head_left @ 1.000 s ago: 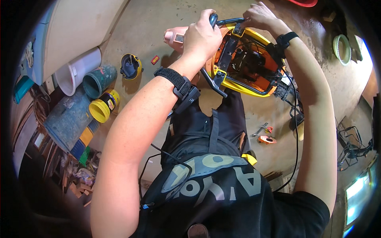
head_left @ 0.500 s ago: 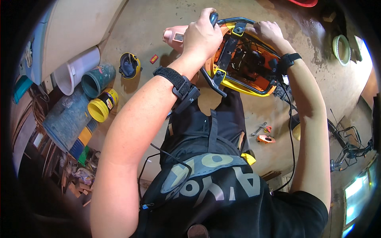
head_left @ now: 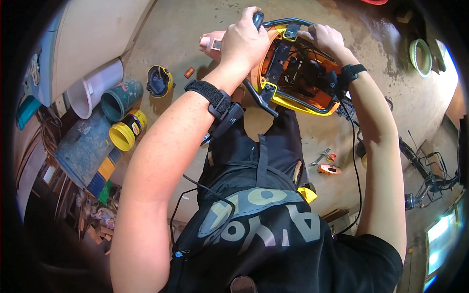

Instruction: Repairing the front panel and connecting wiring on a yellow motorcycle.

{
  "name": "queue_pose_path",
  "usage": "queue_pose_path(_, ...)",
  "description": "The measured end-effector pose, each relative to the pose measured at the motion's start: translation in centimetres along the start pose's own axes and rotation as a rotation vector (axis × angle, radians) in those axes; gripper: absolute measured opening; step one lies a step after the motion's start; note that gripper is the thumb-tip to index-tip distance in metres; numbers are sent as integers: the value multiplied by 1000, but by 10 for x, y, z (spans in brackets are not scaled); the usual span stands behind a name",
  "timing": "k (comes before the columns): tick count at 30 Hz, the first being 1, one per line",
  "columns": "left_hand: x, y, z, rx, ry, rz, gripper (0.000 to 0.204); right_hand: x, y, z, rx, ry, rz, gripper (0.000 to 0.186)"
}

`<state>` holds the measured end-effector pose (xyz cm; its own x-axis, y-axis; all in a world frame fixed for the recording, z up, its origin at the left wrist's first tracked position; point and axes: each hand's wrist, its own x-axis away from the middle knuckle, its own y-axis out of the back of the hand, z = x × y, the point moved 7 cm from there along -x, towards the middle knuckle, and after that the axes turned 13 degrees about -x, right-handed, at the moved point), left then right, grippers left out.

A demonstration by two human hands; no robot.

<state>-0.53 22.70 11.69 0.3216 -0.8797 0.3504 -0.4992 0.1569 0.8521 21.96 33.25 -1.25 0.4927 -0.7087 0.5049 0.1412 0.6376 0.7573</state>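
An orange and yellow machine body [head_left: 288, 103] with an open top stands before me, and cables and dark parts show inside. Black tube rails [head_left: 293, 21] run round its rim. My left hand [head_left: 245, 41] is wrapped round a black, round-ended handle [head_left: 258, 19] at the body's left side; most of that handle is hidden in the fist. Beside this hand juts a pinkish part [head_left: 210, 46] with a small pale window. My right hand [head_left: 328, 40] is closed over the rail at the far right rim, its thumb pointing left; the fingertips are hidden.
A yellow and black helmet-like shell [head_left: 160, 81] and a small red box [head_left: 189, 72] lie on the floor at left, near several buckets [head_left: 122, 139]. At right are a wrench [head_left: 320, 157], an orange-handled tool [head_left: 332, 156], an orange case [head_left: 329, 169] and a pale green ring-shaped basin [head_left: 420, 58].
My left hand has shifted slightly left and up with the handle. The right hand has moved slightly left along the rim, its thumb now showing more. The body tilts a little differently.
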Motion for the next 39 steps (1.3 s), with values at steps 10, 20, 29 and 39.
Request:
queue_pose_path(10,1,0,-2,-36,-1,3,46,69,-119,29,-794,-631,-271,57)
queue_pose_path(20,1,-1,-3,2,-18,-17,46,72,-145,31,-1190,-698,-290,36)
queue_pose_path(29,2,0,-3,2,-10,-13,46,48,-35,-8,-346,-363,-109,57)
queue_pose_path(39,4,4,-8,45,-64,-65,43,31,-16,1,-181,-142,-12,54)
